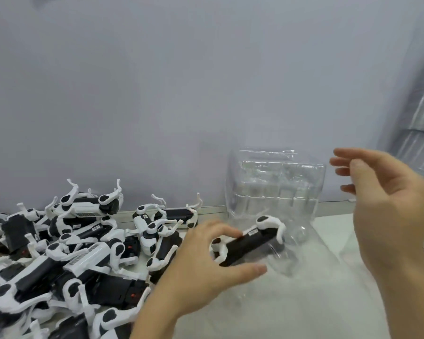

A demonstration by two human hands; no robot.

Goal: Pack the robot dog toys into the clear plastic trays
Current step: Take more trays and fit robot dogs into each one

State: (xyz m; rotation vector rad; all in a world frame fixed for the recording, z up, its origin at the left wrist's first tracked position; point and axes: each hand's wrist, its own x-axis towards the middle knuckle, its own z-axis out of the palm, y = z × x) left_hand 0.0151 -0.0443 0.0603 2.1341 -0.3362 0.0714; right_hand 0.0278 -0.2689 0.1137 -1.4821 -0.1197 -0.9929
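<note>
Blur softens the clear plastic tray (274,189), whose lower half all but vanishes against the white desk (328,241); its moulded lid half stands upright toward the desk's far edge. One black-and-white robot dog toy (249,241) lies on its side in the tray. The left hand (201,267), fingers spread, hovers at the toy's near end; contact is unclear. The right hand (387,199) hangs relaxed and empty above the tray's right side. A heap of robot dogs (78,250) runs off the desk's left edge.
</note>
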